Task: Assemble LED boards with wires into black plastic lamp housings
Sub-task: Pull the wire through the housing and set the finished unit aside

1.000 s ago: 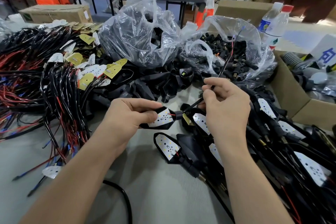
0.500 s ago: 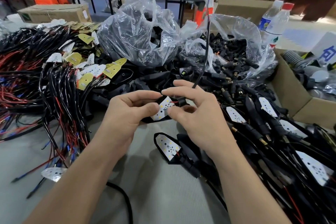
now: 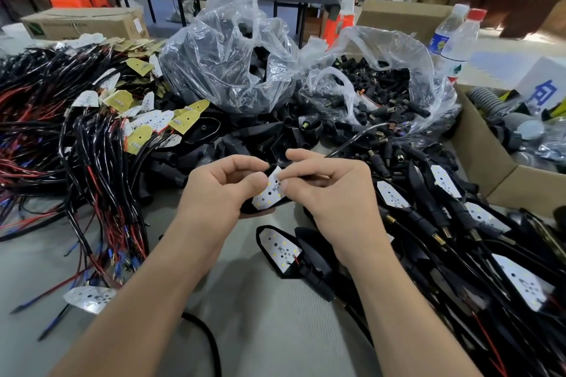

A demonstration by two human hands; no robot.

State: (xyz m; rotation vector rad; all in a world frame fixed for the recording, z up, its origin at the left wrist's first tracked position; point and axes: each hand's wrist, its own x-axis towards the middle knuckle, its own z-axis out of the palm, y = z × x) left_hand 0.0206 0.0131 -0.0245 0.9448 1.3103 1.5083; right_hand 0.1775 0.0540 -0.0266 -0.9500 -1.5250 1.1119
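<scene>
Head view: both hands pinch LED board in black housing

In the middle of the bench a white, arrowhead-shaped LED board, dotted with small yellow diodes, sits tilted in a black plastic housing. The left hand grips the housing and the right hand pinches the board's edge. Its black wire trails off toward 2 o'clock. Just toward 5 o'clock lies a finished lamp, board face up. More assembled lamps heap at 3 to 4 o'clock. Empty housings pile at 12 o'clock, and loose wired boards sprawl at 10 o'clock.
</scene>
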